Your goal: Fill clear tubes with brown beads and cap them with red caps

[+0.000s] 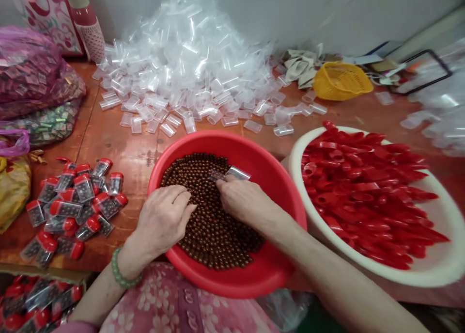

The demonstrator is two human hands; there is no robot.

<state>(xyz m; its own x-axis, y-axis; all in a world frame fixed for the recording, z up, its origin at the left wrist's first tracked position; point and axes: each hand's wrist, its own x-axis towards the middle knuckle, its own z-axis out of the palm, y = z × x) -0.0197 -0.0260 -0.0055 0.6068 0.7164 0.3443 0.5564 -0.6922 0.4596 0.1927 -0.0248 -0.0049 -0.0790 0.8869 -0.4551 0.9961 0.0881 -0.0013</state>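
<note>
A red basin (290, 216) holds many small round brown beads (214, 231). My right hand (241, 197) is inside it, fingers closed on a clear plastic tube (239, 173) just over the beads. Some of the tube is hidden by the fingers. Over the basin's left side my left hand (163, 216) is curled shut, its back toward me. Whatever its fingers may hold is hidden. A green bead bracelet (121, 270) circles the left wrist.
A heap of clear tubes (189, 56) lies against the wall. At right a white tub (301, 178) holds red plastic caps (356, 192). Filled, red-capped tubes (83, 187) are piled at left. A yellow basket (341, 83) and a bottle (85, 23) stand farther back.
</note>
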